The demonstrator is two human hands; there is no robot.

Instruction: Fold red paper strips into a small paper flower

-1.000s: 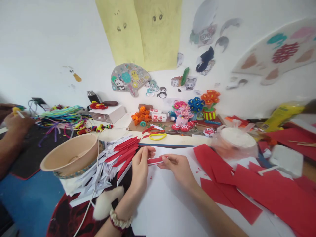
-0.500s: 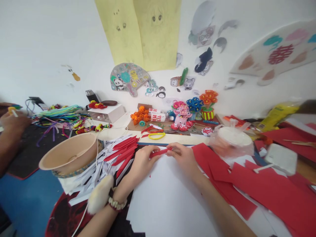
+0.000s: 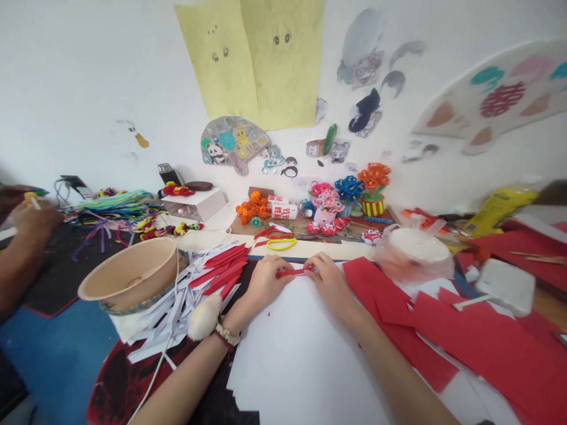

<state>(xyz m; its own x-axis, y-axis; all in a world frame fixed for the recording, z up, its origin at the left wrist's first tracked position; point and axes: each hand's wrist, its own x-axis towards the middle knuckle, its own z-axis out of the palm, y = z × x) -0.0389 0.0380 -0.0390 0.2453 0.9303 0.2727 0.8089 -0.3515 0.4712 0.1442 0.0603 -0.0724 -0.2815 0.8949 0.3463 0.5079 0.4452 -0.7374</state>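
Note:
Between my two hands, over the far end of a white paper sheet (image 3: 305,354), stretches a narrow red paper strip (image 3: 290,273). My left hand (image 3: 266,280) pinches its left end, fingers closed. At the right end, my right hand (image 3: 328,282) grips it between thumb and fingers; the fingertips partly hide the strip. A scrunchie (image 3: 227,334) and a fluffy cream ball (image 3: 204,319) are at my left wrist. Left of my left hand lies a pile of red folded strips (image 3: 221,268) and white strips (image 3: 163,321). Red paper sheets (image 3: 381,295) spread out to the right of my right hand.
A beige bowl (image 3: 133,274) stands at left, with a white cord (image 3: 176,295) running past it. Yellow-handled scissors (image 3: 282,243) lie beyond my hands. A bagged white tub (image 3: 416,248) is at right. Another person's hand (image 3: 38,215) works at far left, near pipe cleaners (image 3: 110,206).
My hands have shifted slightly to the right with the red strip, and the strip now lies more level. The fluffy ball has swung up and right. The view has shifted a little.

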